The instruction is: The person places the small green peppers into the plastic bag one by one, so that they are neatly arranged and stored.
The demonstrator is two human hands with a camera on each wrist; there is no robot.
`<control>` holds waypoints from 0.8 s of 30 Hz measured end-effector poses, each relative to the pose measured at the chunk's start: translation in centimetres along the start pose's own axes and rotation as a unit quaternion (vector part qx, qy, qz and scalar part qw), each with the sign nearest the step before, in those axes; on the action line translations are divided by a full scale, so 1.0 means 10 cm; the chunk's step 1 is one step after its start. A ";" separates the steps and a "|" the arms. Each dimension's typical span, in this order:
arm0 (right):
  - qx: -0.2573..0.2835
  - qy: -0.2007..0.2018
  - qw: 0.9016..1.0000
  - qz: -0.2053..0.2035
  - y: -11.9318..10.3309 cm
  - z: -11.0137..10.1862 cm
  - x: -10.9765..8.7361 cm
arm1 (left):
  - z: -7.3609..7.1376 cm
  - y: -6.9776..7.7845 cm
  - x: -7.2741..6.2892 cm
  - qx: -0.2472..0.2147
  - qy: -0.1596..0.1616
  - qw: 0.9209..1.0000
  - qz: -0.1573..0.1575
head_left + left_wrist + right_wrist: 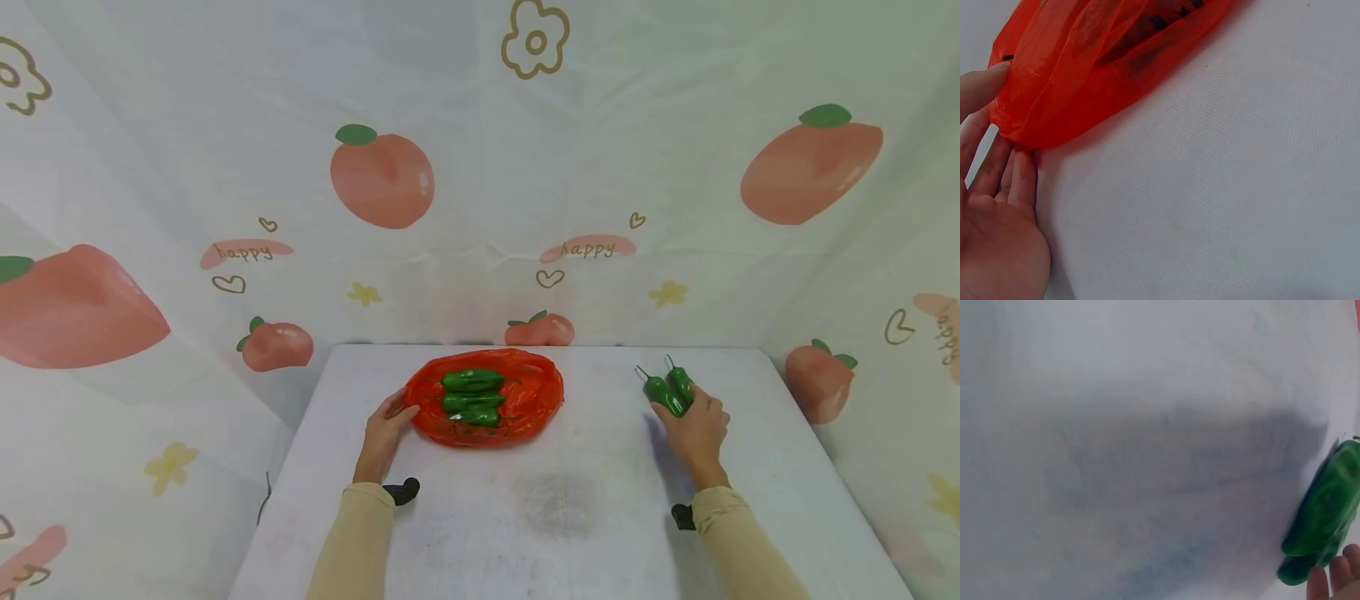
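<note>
A red plastic bag lies spread on the table, its edge rolled up like a shallow bowl. Several green peppers lie side by side in it. At the bag's left edge is my left hand; in the left wrist view its thumb lies on the red plastic and the other fingers reach behind and under the rim. My right hand, at the right, grips two green peppers between thumb and fingers, stems pointing away. In the right wrist view only fingertips show, against the peppers' ends.
The white table has a greyish stain in front of the bag. A white curtain printed with fruit and flowers hangs behind and on both sides. Black straps or mounts show at the wrists, by the beige sleeves.
</note>
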State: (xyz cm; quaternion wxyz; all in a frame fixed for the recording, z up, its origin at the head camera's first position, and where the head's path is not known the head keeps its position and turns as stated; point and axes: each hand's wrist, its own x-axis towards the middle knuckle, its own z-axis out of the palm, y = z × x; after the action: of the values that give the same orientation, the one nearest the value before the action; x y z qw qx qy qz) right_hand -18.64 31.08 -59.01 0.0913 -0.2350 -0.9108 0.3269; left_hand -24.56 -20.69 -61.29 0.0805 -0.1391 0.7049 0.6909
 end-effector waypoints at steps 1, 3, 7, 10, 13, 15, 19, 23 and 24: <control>0.008 0.002 1.000 0.009 0.01 0.01 0.00 | 0.00 0.00 0.00 -0.001 0.001 1.000 0.001; 0.025 0.005 0.999 0.025 0.01 0.01 -0.01 | 0.01 0.00 0.00 -0.001 0.000 1.000 0.001; 0.044 0.004 0.998 0.047 0.01 0.02 -0.03 | 0.01 0.01 -0.01 -0.003 -0.001 1.000 -0.001; 0.053 0.000 0.997 0.049 0.01 0.02 -0.03 | 0.01 0.00 -0.01 -0.003 -0.001 1.000 -0.001; 0.056 -0.013 0.997 0.048 0.02 0.02 -0.02 | 0.01 0.01 -0.01 0.002 -0.001 1.000 0.002; 0.054 -0.025 0.997 0.051 0.03 0.02 -0.01 | 0.01 0.01 -0.01 0.002 0.001 1.000 0.002; 0.041 -0.043 0.997 0.056 0.06 0.04 -0.01 | 0.01 0.01 -0.02 0.009 0.002 1.000 0.004; 0.025 -0.047 0.997 0.049 0.08 0.05 0.00 | 0.00 0.02 -0.01 0.015 0.003 1.000 0.005; 0.021 -0.047 0.998 0.046 0.08 0.06 0.00 | 0.00 0.02 -0.01 0.013 0.004 1.000 0.003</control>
State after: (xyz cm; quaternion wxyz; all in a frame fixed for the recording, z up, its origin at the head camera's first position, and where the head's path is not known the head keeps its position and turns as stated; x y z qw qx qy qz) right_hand -18.57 31.30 -59.95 0.0382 -0.2586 -0.8953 0.3607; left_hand -24.49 -20.65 -61.07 0.0773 -0.1383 0.7149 0.6811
